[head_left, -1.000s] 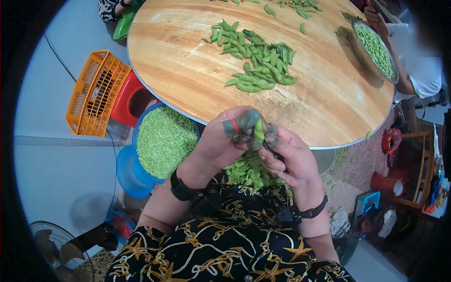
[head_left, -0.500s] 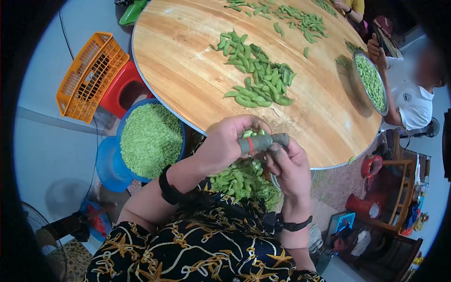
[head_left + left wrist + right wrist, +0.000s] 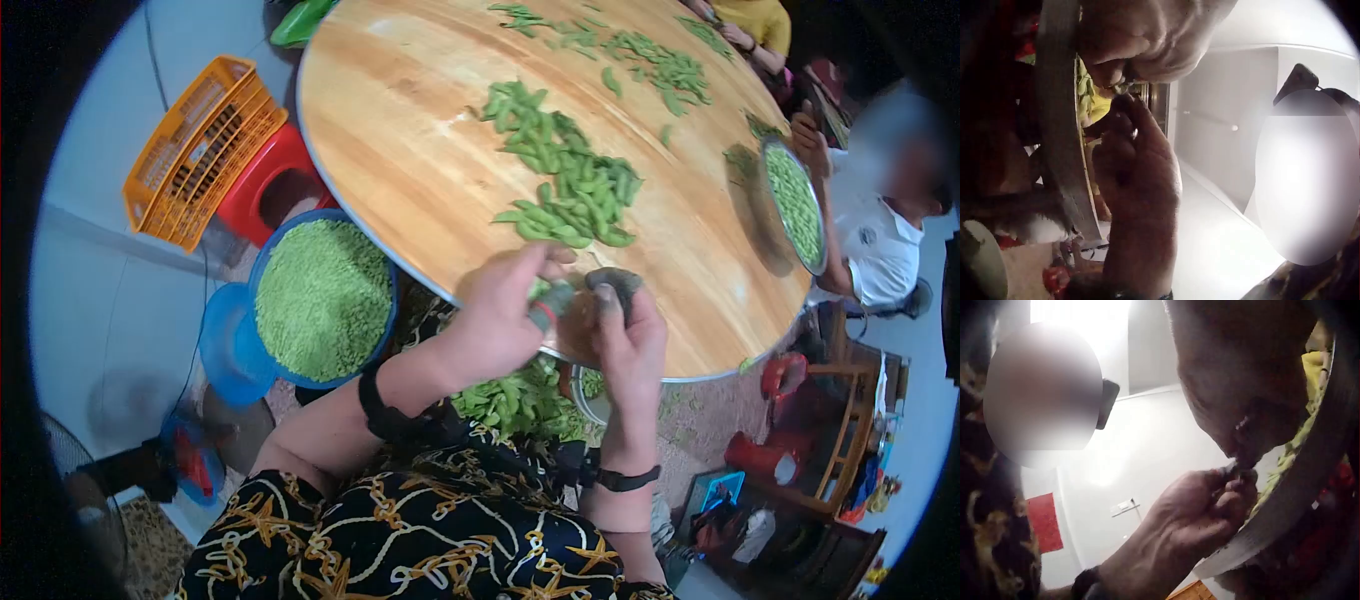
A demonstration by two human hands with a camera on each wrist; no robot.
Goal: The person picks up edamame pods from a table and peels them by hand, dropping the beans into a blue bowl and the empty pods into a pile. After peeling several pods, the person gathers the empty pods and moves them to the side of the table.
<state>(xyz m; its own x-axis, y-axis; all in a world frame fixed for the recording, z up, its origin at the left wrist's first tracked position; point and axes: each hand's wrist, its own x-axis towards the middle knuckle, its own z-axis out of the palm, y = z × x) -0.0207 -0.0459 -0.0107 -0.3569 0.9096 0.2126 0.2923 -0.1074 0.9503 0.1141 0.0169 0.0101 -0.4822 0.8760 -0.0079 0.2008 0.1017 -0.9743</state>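
I can't read any text, number, brand or sign here. The head view shows me a small round emblem (image 3: 867,236) on the chest of a white collared shirt (image 3: 885,262) across from me, but it is too small and blurred to make out. A red wall panel (image 3: 1045,522) in the right wrist view gives me nothing legible either.

Room Furnishings, Bystanders

Orange crate (image 3: 152,195), tilted, beside red stool (image 3: 238,208). Fan (image 3: 88,500), lower left, partly in shadow. Wooden frame (image 3: 836,370), right, near red container (image 3: 755,457). White shirt (image 3: 880,250) and yellow top (image 3: 768,22), each worn by a bystander.
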